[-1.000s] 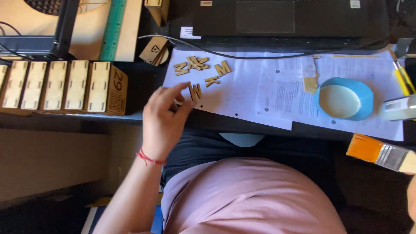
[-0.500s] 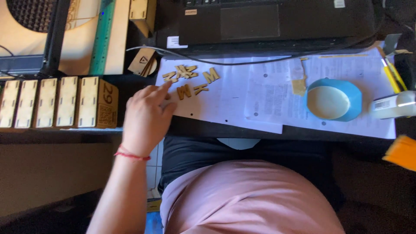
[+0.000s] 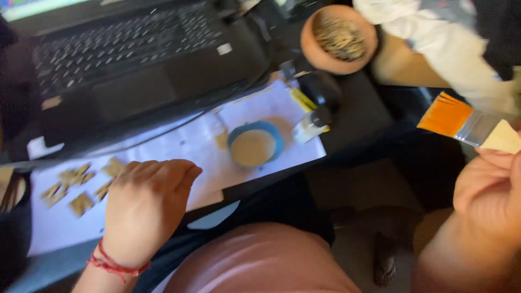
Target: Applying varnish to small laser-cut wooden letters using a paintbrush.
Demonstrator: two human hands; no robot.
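My left hand (image 3: 146, 209), with a red thread bracelet at the wrist, rests knuckles-up on the white printed paper (image 3: 184, 144). Its fingers are curled together and hide whatever may be under them. Several small wooden letters (image 3: 81, 187) lie scattered on the paper just left of it. At the right edge my right hand (image 3: 491, 190) grips the pale handle of a flat paintbrush (image 3: 461, 122). The brush has orange bristles and is held in the air beyond the desk edge. A blue bowl (image 3: 255, 146) with tan contents stands on the paper between the hands.
An open black laptop (image 3: 135, 65) fills the back of the desk. A small white bottle with a black cap (image 3: 310, 126) stands right of the bowl. A terracotta pot (image 3: 339, 37) and a white cloth (image 3: 434, 27) are at the top right.
The view has swung right and closer. My left hand has drawn back from the wooden letters toward the bowl. The paintbrush in my right hand has risen further into view.
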